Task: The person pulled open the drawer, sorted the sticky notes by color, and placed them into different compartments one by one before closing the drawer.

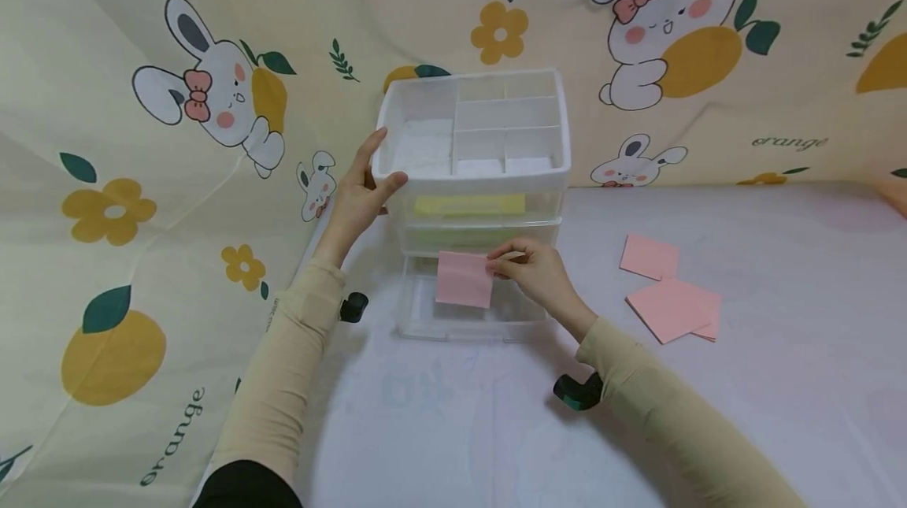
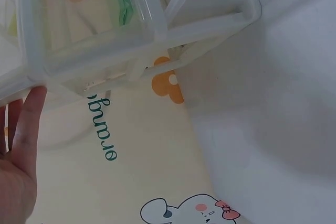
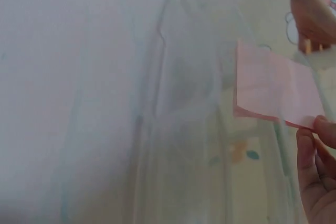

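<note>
A white plastic drawer organizer [image 1: 473,177] stands at the back, with a divided tray on top. Its clear bottom drawer [image 1: 425,325] is pulled out toward me. My left hand [image 1: 357,197] grips the organizer's upper left corner, thumb at the front rim and fingers along the side; the left wrist view shows the hand [image 2: 23,150] at that edge. Over the open drawer, my right hand [image 1: 531,272] pinches a thin pad of pink sticky notes [image 1: 464,279] by its right edge. In the right wrist view the pad [image 3: 275,85] sits between thumb and fingertips.
More pink sticky-note pads [image 1: 669,307] lie on the white tabletop [image 1: 453,429] to the right. Yellow paper [image 1: 470,205] shows inside the upper drawer, and something green in the one below. A printed cloth [image 1: 425,12] hangs behind and on the left.
</note>
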Available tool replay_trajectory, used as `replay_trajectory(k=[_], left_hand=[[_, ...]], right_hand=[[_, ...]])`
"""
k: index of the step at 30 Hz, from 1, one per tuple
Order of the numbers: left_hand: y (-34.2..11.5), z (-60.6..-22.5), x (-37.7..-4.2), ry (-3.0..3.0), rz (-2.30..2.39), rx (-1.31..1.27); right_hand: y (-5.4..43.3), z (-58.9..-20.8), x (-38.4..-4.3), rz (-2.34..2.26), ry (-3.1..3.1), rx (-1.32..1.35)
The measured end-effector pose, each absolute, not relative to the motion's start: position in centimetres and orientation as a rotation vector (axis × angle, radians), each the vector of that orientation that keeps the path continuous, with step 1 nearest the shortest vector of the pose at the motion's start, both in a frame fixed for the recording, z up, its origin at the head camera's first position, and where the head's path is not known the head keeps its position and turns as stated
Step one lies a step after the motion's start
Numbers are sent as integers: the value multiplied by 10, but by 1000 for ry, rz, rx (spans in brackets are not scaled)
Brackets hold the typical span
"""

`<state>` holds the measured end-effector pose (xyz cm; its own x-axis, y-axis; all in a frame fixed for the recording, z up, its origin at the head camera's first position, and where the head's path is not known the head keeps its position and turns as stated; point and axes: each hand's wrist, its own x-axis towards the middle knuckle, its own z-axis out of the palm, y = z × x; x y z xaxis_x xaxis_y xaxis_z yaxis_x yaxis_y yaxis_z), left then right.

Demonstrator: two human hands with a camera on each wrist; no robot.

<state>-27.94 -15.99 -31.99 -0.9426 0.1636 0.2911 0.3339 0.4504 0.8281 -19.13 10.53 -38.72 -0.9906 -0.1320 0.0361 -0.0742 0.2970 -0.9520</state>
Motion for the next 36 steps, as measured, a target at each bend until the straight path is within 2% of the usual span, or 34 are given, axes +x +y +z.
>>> replay_trajectory(k=[13,25,36], left_hand=[[-159,-317,-276,-2549,-1515,-399],[-159,-317,-278,-2551,-1500,-399],[-150,-294,-251,-2561,-1498,-407]], right_hand=[[72,-405,-200,-1624,2604,-289],[62,-411,-200,-1455,2656,-340],[63,-415,-201,-1397,2652,-361]])
